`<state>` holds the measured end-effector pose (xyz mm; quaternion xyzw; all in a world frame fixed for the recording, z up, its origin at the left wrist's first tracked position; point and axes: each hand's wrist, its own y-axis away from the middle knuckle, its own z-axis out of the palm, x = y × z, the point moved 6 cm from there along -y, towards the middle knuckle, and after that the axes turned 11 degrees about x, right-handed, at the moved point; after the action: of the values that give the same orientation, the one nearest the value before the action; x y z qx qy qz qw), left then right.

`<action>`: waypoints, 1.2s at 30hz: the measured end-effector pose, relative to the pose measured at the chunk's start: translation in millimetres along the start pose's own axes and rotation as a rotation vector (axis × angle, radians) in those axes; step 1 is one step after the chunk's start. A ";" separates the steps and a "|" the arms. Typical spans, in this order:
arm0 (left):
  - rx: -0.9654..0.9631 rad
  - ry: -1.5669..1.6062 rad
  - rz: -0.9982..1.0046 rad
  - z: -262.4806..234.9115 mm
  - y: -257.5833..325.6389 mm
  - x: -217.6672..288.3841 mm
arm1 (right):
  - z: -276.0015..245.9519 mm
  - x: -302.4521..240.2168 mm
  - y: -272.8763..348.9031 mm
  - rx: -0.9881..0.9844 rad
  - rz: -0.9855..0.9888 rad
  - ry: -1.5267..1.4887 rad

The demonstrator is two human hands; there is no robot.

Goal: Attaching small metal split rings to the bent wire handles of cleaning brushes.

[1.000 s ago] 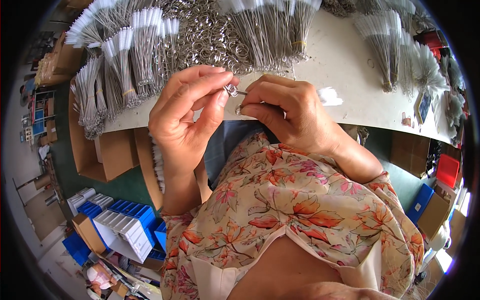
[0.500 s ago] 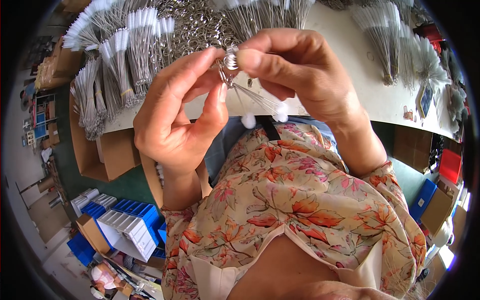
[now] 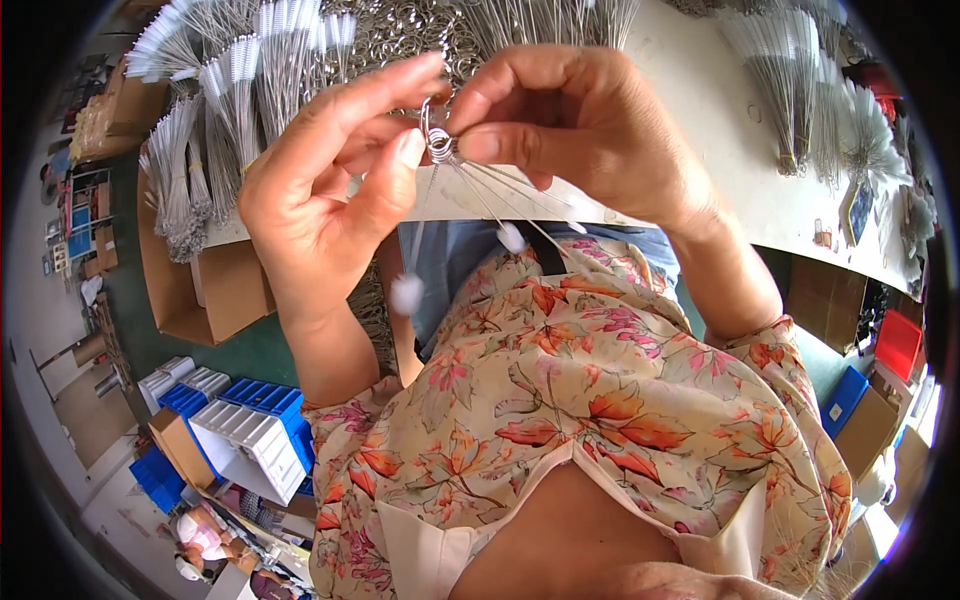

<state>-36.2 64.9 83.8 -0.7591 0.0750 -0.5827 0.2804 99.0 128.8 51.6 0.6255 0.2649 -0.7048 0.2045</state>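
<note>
Wire-handled brushes (image 3: pixel 511 236) with white fluffy tips hang fanned out below my hands, their looped ends gathered at a metal ring (image 3: pixel 427 115). Between its thumb and fingertips, my right hand (image 3: pixel 590 140) pinches the stacked wire loops (image 3: pixel 441 147). My left hand (image 3: pixel 325 190) is just left of the ring, thumb and forefinger spread apart, with the thumb tip close to the loops. Its other fingers are partly hidden behind the ring, so contact there is unclear. Beyond my hands lies a heap of loose metal rings (image 3: pixel 405 32) on the table.
Bundles of white-bristled wire brushes (image 3: pixel 285 80) stand at the far left of the white table (image 3: pixel 690 90), and more bundles (image 3: pixel 775 90) lie at the right. A cardboard box (image 3: pixel 190 300) is below the table's left edge. Blue and white crates (image 3: pixel 245 440) stand on the floor.
Both hands have shifted slightly left. The left thumb and forefinger have spread away from the ring, and the hanging brushes have fanned wider, one swinging left.
</note>
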 end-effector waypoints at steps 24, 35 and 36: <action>0.016 -0.311 -0.486 -85.2 69.0 27.5 | 103.6 20.3 4.1 -0.376 0.209 -0.213; 0.596 0.360 -0.163 -129.7 99.1 -2.2 | 161.2 44.6 -14.3 -0.191 -0.273 -0.038; 0.653 0.304 -0.145 -134.8 100.6 1.7 | 161.1 40.0 -16.1 -0.155 -0.282 -0.095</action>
<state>-139.2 -65.2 55.6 -0.5379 -0.1280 -0.7003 0.4515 -40.9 41.6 26.3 0.5305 0.3937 -0.7327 0.1636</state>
